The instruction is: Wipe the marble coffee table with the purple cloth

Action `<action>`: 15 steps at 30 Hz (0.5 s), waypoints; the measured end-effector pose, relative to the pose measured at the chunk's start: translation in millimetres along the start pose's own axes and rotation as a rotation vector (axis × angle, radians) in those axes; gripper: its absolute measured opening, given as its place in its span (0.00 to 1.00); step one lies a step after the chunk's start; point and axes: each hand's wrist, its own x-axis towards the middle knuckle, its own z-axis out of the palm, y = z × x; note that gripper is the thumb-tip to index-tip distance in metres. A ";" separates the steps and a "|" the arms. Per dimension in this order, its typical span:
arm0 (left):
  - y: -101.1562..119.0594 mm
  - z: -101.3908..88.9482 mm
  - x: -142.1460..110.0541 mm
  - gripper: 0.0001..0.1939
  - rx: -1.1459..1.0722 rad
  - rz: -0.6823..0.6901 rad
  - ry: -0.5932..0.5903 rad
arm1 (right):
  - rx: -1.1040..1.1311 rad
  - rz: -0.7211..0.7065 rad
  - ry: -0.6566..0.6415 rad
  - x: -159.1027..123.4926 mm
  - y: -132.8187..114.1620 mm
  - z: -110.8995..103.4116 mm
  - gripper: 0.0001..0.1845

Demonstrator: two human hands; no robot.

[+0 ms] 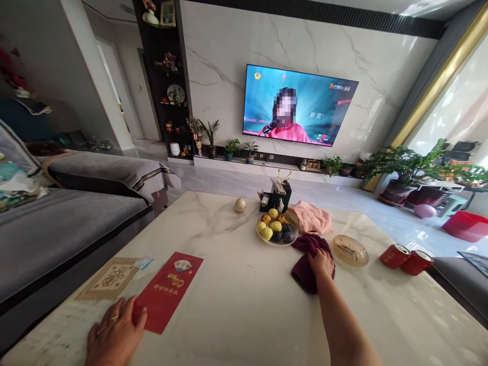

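My right hand [321, 263] presses down on a dark maroon cloth [307, 259] spread on the white marble table [244, 300], just in front of a fruit plate [275, 230]. Its fingers curl into the cloth. My left hand [114, 333] rests at the near left of the table, fingers on the lower corner of a red envelope-like card [170, 290]. A beige patterned mat [110, 278] lies to the left of the card.
A pink cloth [310, 217], a small glass dish [349, 250], two red cans [406, 258] on their sides, a round ball [240, 205] and a black holder [278, 195] sit on the table. Grey sofa [57, 223] at left; TV [299, 104] and plants beyond.
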 end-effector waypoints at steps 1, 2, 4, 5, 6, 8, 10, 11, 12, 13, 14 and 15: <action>0.7 -0.4 -0.2 0.63 0.010 -0.002 -0.002 | -0.004 0.009 -0.002 1.0 0.3 0.5 0.38; 0.9 -0.5 -0.2 0.63 0.018 -0.003 -0.001 | -0.008 0.018 -0.004 1.1 0.9 0.5 0.38; -0.3 0.7 0.9 0.61 0.032 -0.003 0.003 | -0.014 0.030 -0.007 -2.3 3.9 -1.7 0.39; -1.7 1.9 2.0 0.60 0.048 0.002 -0.002 | -0.016 0.033 -0.006 -6.0 6.7 -3.8 0.39; -3.4 3.5 3.4 0.58 0.070 0.011 -0.014 | -0.017 0.034 -0.004 -11.0 10.8 -6.6 0.39; -7.3 7.7 6.9 0.57 0.110 0.025 -0.041 | -0.017 0.031 0.003 -24.2 23.3 -12.2 0.40; -10.6 12.3 11.0 0.58 0.126 0.028 -0.056 | -0.017 0.021 0.013 -39.5 42.0 -15.7 0.40; -11.6 14.5 12.9 0.59 0.123 0.025 -0.055 | -0.018 0.012 0.020 -47.0 53.6 -16.1 0.41; -12.2 16.3 14.7 0.60 0.117 0.022 -0.051 | -0.018 0.005 0.027 -54.0 66.6 -15.6 0.42; -12.4 17.8 16.1 0.60 0.113 0.019 -0.049 | -0.015 0.001 0.034 -60.4 80.8 -14.5 0.43; -12.3 18.8 17.2 0.61 0.112 0.018 -0.047 | -0.008 0.003 0.039 -66.3 95.7 -13.0 0.45; -12.1 19.4 17.9 0.61 0.115 0.022 -0.044 | 0.008 0.013 0.044 -72.0 111.2 -11.7 0.46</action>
